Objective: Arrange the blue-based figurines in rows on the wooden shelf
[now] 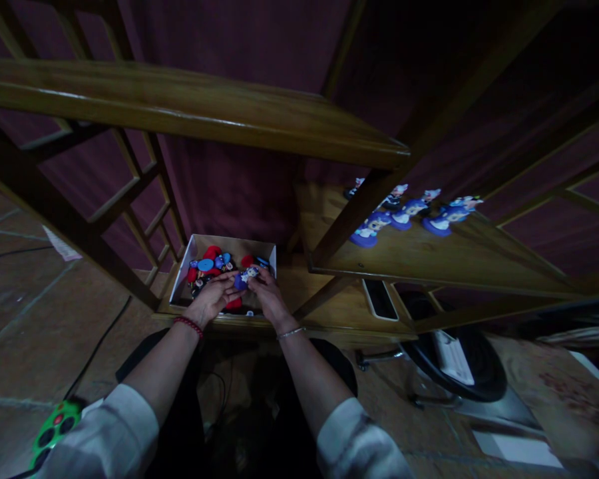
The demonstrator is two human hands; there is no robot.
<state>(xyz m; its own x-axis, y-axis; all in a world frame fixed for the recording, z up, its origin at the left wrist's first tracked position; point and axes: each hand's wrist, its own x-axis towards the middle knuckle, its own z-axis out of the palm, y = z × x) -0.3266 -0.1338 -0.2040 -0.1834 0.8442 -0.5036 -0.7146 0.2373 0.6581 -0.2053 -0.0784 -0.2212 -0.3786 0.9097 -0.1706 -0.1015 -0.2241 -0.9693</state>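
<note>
A small figurine [246, 277] with a purple base is held between both hands over the front part of a white cardboard box [182, 278]. My left hand [214, 297] has its fingers against the figurine's left side, at the base. From the right, my right hand [268, 293] grips the figurine's upper end. Inside the box lie several figurines and pieces in red, blue and black, partly covered by my hands. The box rests on the low wooden shelf [299, 285].
Several blue and purple figurines [372, 228] stand on the higher shelf [404, 256] at right. A phone-like object [379, 299] lies below it. A wooden beam [194, 110] crosses above the box. A black stool [479, 366] and green object [54, 426] are nearby.
</note>
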